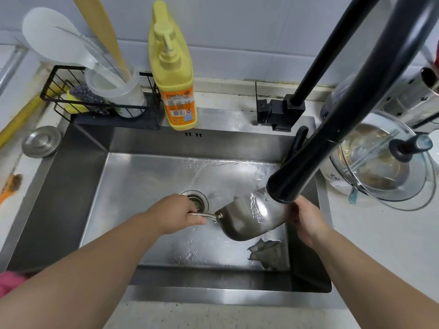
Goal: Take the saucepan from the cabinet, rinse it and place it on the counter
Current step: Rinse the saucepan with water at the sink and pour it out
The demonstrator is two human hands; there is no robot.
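A small steel saucepan (247,219) hangs tilted over the steel sink (95,186), its outside turned up toward me. My left hand (175,214) grips its thin metal handle above the drain (197,200). My right hand (306,217) holds the pan's far side by the rim, partly hidden behind the black tap head (297,176). Water runs from the tap over the pan's wall and spreads across the sink floor.
A grey cloth (268,254) lies in the sink's near right corner. A yellow soap bottle (173,74) and a black wire rack (99,100) with a utensil cup stand behind the sink. A glass lid (384,162) over a bowl rests on the counter at right. A steel plug (41,141) sits at left.
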